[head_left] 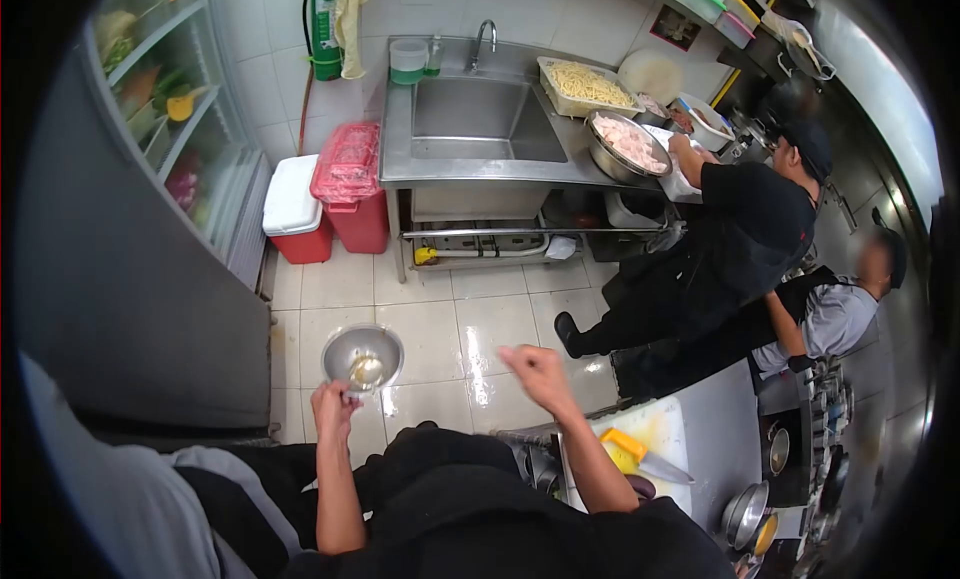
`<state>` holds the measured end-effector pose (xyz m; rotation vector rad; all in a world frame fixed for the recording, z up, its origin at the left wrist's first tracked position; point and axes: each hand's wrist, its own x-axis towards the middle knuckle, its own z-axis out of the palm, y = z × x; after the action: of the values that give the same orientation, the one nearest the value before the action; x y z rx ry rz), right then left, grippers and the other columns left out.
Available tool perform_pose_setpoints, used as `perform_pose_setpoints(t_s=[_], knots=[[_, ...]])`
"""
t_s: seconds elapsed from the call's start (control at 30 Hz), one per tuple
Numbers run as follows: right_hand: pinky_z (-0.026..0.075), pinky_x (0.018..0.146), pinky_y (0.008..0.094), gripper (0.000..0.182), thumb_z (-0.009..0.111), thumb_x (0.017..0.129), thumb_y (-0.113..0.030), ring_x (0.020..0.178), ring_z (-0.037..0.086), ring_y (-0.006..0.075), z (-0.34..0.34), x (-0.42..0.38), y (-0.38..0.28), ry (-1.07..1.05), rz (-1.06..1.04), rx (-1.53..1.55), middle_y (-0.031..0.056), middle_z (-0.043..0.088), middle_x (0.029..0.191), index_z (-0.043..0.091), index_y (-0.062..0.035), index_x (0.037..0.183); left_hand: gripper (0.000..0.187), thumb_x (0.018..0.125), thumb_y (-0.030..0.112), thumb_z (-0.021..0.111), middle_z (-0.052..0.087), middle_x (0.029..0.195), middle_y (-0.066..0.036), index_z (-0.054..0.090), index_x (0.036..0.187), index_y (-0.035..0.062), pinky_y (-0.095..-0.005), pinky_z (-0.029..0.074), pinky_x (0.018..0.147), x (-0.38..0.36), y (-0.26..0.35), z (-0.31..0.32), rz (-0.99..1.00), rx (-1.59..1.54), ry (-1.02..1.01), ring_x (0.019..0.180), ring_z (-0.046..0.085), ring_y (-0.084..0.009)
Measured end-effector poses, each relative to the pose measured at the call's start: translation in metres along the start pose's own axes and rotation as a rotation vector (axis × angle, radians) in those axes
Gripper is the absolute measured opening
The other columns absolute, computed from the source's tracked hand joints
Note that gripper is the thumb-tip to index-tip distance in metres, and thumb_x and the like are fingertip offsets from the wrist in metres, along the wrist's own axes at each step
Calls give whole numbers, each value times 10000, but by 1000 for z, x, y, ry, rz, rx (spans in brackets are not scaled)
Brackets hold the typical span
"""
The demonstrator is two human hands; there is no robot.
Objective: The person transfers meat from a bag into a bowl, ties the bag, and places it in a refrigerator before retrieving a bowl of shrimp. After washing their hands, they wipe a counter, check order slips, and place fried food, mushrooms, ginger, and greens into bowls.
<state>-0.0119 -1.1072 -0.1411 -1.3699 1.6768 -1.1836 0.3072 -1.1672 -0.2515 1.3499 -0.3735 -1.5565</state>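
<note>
My left hand grips the near rim of a round steel bowl and holds it out over the tiled floor; a little pale yellowish residue lies in its bottom. My right hand is raised in the air to the right of the bowl, fingers loosely curled, holding nothing. Below it a white cutting board lies on the steel counter with a yellow-handled cleaver on it.
Two other people in black stand at the right by the steel sink counter, one handling a large bowl of raw meat; a tray of noodles sits beside it. Red bins and a glass-door fridge stand at the left.
</note>
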Motion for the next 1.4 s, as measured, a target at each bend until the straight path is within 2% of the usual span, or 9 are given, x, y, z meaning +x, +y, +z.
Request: perform_pose_setpoints(t_s=[0.3,0.67,0.77,0.93,1.03,1.07,1.13,1.2,1.4], knots=[[386,511,218,171,609,858,-180,527,451,68,-99,17,88,620,506,288,11,525,632,552,-44,770,159,707,47,596,436,538,-55,444,665,50,-359,499,507,129,49,214,13,14,-190,475,501,-198],[408,588,207,125,614,847,-144,630,493,59,-110,251,98,376,345,305,-11,562,721,588,-22,855,128,755,74,570,453,541,-52,464,729,8,-308,494,440,284,119,370,232,23,-279,464,512,-173],[401,594,197,124,617,842,-120,628,482,52,-98,305,81,336,311,345,-19,562,719,590,-1,857,131,754,75,566,481,561,-67,470,714,-5,-306,485,408,355,128,412,273,157,-146,445,522,-177],[396,595,193,128,616,844,-126,631,475,44,-85,363,86,298,363,375,-24,561,720,596,0,854,140,708,65,528,573,531,-148,527,665,-69,-324,477,407,455,104,474,451,813,-17,425,582,-216],[408,596,201,150,632,834,-154,651,493,50,-85,387,105,268,512,324,-16,564,719,608,-7,853,256,685,140,519,580,500,-170,582,517,-42,-373,517,557,508,80,479,382,1193,-109,474,613,-276],[408,596,201,150,632,834,-154,651,493,50,-85,395,107,291,502,315,-16,564,719,608,-7,853,284,707,159,505,590,522,-177,595,529,-43,-380,519,583,507,79,486,408,1249,-77,510,625,-297],[407,595,202,149,627,838,-154,654,496,55,-87,416,110,320,608,344,-13,566,722,611,-8,860,347,781,288,541,645,729,-217,647,818,-41,-393,510,718,510,93,505,90,1480,-168,765,664,-298],[407,597,203,154,631,837,-161,654,497,56,-89,440,113,337,612,348,-12,567,723,613,-10,864,388,770,340,589,621,999,-232,625,974,11,-416,450,840,523,99,528,242,1539,-119,1001,584,-341],[416,628,232,175,646,832,-197,704,511,71,-82,546,124,250,548,294,0,585,751,618,-35,894,554,746,425,652,637,833,-192,553,1082,-5,-401,459,785,606,134,680,687,977,-271,851,614,-338]])
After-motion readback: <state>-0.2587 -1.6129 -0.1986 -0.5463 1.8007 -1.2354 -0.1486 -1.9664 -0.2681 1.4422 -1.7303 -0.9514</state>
